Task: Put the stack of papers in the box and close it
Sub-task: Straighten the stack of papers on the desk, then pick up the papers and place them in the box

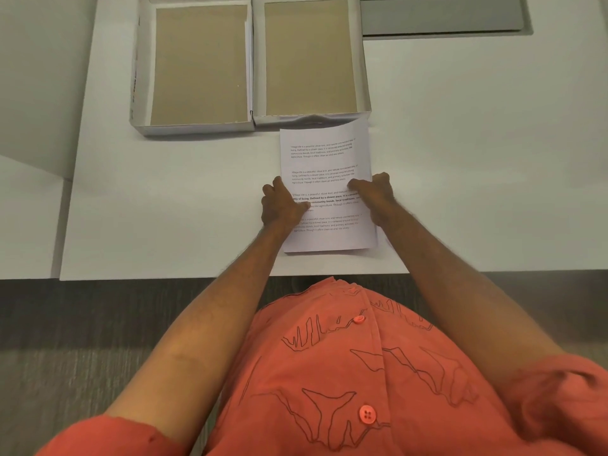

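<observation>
Orange patterned shirt (362, 373) nearest. On white table (477, 159), left hand (283, 205) and right hand (375, 195) gripping stack of papers (325, 182) by its side edges — top sheet printed, "Village life is a peaceful" legible. Just beyond, touching: empty box (311, 59); beside it, upturned lid (197, 65).

Both my bare arms reach forward; my left hand (283, 205) and right hand (375, 195) curl inward, thumbs pressing down.
</observation>
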Motion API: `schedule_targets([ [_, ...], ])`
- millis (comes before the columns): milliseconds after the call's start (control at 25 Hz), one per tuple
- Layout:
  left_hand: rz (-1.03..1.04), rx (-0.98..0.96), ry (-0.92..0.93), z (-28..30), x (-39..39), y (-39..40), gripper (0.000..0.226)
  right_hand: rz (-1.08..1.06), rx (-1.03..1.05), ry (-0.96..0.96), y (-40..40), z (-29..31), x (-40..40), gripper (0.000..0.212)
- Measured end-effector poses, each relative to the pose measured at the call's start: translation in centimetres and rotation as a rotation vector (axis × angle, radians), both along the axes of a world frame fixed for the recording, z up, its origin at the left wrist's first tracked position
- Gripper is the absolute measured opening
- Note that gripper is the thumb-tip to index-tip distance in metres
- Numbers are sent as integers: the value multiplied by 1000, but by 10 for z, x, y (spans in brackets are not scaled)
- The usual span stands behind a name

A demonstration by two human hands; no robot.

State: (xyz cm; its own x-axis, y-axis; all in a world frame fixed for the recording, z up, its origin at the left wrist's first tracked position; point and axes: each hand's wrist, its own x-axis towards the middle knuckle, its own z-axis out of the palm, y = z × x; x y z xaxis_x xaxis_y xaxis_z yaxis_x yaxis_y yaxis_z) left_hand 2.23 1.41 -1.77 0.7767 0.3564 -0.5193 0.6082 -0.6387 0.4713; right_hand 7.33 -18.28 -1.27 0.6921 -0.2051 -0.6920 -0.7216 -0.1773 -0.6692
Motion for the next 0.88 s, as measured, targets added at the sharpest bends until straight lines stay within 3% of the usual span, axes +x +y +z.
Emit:
schedule_targets([
  [120, 5, -11, -4, 0, -1, 0, 89, -100, 187, 116, -5, 3, 5, 69],
  [280, 5, -22, -13, 3, -1, 0, 88, -42, 192, 102, -8, 4, 8, 49],
  [400, 9, -38, -21, 3, -2, 1, 85, 74, 95, 5, -2, 11, 4, 45],
  [560, 21, -72, -39, -1, -6, 4, 84, 275, -241, -234, 13, 27, -19, 32],
  [680, 68, -156, -62, -3, -8, 10, 92, 387, -326, -425, 21, 41, -38, 25],
  [720, 136, -243, -82, -1, -8, 13, 98, 421, -318, -483, 21, 46, -41, 24],
  [800, 342, -603, -127, 10, -10, 22, 112, 474, -212, -565, 15, 59, -43, 24],
  [880, 379, -971, -173, 22, -12, 36, 100, 461, 29, -586, 5, 75, -41, 22],
])
